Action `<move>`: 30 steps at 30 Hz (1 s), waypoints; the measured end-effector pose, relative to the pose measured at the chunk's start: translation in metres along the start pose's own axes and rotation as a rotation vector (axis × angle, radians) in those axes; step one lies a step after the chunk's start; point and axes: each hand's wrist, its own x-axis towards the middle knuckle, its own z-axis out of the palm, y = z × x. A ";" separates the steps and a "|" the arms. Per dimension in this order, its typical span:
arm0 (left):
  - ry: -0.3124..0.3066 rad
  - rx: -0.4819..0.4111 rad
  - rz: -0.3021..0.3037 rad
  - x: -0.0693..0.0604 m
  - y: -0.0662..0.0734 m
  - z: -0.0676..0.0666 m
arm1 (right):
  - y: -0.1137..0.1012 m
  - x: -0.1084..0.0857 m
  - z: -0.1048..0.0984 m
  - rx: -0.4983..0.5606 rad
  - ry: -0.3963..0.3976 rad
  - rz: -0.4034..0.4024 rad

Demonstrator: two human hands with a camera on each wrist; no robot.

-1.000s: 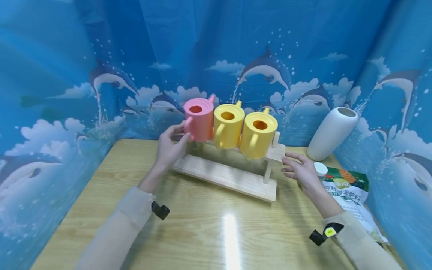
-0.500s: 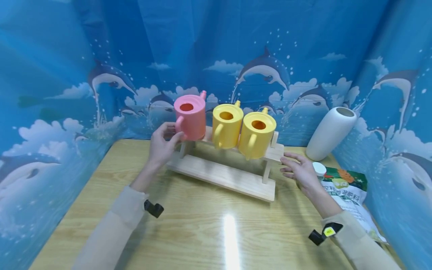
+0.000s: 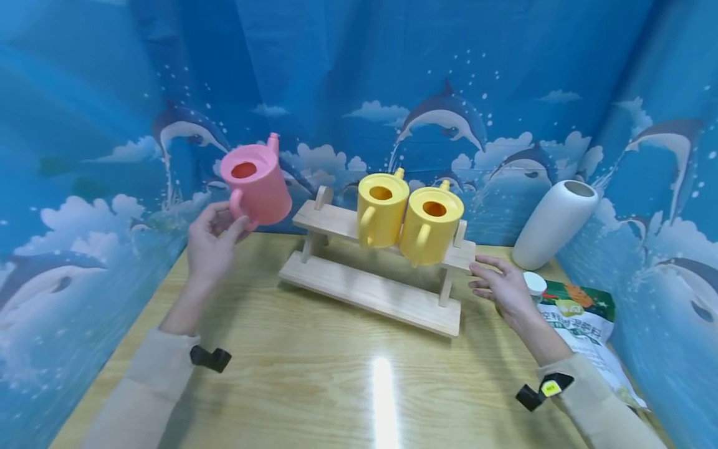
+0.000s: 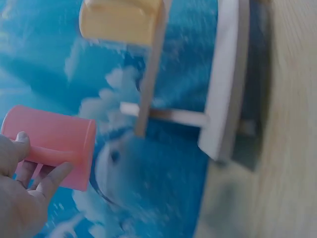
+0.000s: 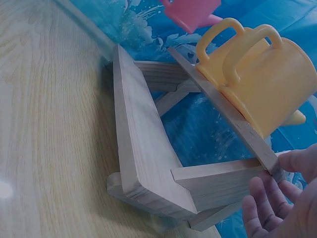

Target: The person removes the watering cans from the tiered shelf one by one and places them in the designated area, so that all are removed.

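Note:
A pink watering can (image 3: 259,187) is held up in the air left of the two-tier wooden rack (image 3: 370,292). My left hand (image 3: 212,246) grips its handle, thumb and fingers around it, and the can tilts a little. Two yellow watering cans, a left one (image 3: 381,215) and a right one (image 3: 430,229), stand side by side on the upper shelf with their handles toward me. At the shelf's right end, my right hand (image 3: 502,288) pinches the board's corner; the right wrist view puts the thumb above and fingertips (image 5: 267,186) below.
A white vase (image 3: 552,224) stands at the back right. In front of it are a white-capped bottle (image 3: 535,284) and a printed bag (image 3: 580,330), close to my right forearm. Blue dolphin-print curtain (image 3: 359,75) encloses the wooden table (image 3: 314,374) at the back and sides.
The pink watering can has come off the upper shelf and moved left and up with my left hand. My right hand and both yellow cans have stayed put.

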 end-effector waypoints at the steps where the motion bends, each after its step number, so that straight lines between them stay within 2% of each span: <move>1: 0.010 -0.004 -0.018 0.001 -0.004 -0.004 | 0.000 0.000 0.000 0.000 -0.002 0.001; 4: 0.036 0.002 -0.056 0.003 -0.020 -0.012 | 0.001 0.001 -0.001 0.006 -0.008 0.002; 10: 0.092 0.111 -0.066 0.002 -0.059 -0.020 | 0.001 0.002 -0.001 0.015 -0.012 0.003; 17: 0.069 0.161 -0.143 -0.002 -0.098 -0.017 | -0.001 0.000 0.000 0.015 -0.006 0.009; 20: 0.037 0.219 -0.183 -0.004 -0.108 -0.014 | -0.002 0.000 0.000 0.010 -0.004 0.012; 24: -0.006 0.254 -0.219 -0.006 -0.119 -0.011 | -0.001 0.001 0.000 0.003 -0.005 0.016; 30: -0.034 0.203 -0.261 -0.010 -0.132 -0.007 | -0.002 0.001 0.000 -0.002 -0.001 0.022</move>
